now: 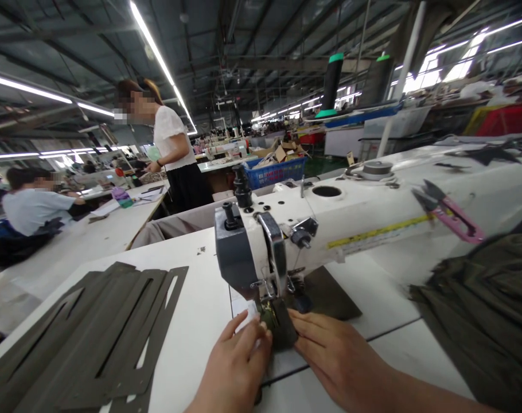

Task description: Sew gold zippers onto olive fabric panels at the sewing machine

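A white sewing machine (261, 241) stands in the middle, its needle area just beyond my hands. Dark olive fabric (287, 328) lies beneath the presser foot, with a wider part (332, 292) stretching to the right behind it. On the left side of the foot, my left hand (240, 358) has its fingers bent and pinched at the fabric edge, beside a small white piece (251, 310). My right hand (336, 350) rests on the right side of the fabric, fingers together and pressed flat against it. The exact needle point is hidden.
Cut olive panels with slots (115, 327) are spread at the left. Dark crumpled fabric (489, 310) lies at the right. Pink-handled snips (459, 221) rest on the machine arm. Beyond, one person (175, 143) stands and another (37, 201) sits near a long table (110, 235).
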